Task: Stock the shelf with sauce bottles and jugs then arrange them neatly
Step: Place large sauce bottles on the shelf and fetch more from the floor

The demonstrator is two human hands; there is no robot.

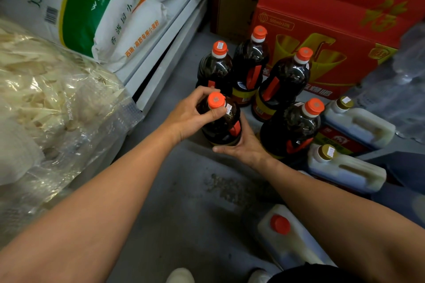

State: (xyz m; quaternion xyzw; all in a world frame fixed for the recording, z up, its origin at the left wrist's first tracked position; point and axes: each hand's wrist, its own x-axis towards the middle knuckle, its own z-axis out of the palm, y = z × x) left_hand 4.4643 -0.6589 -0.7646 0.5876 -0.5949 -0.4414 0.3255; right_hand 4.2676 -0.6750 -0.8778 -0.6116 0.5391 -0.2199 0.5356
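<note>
— Bottles of dark sauce, where do they stand?

— On the grey floor (174,190), in front of the red carton (322,30), beside the flour sacks (103,7). Four bottles (248,69) stand in a cluster; three pale jugs (358,124) lie near them.

— And the held bottle (222,122)?

— At the cluster's front. The left hand (186,117) pinches its orange cap (216,100); the right hand (243,145) cups its base, fingers wrapped around.

— What could go wrong?

— Likely a knock: the bottles stand close, so a swing may topple one. A grip by the cap alone could slip.
</note>
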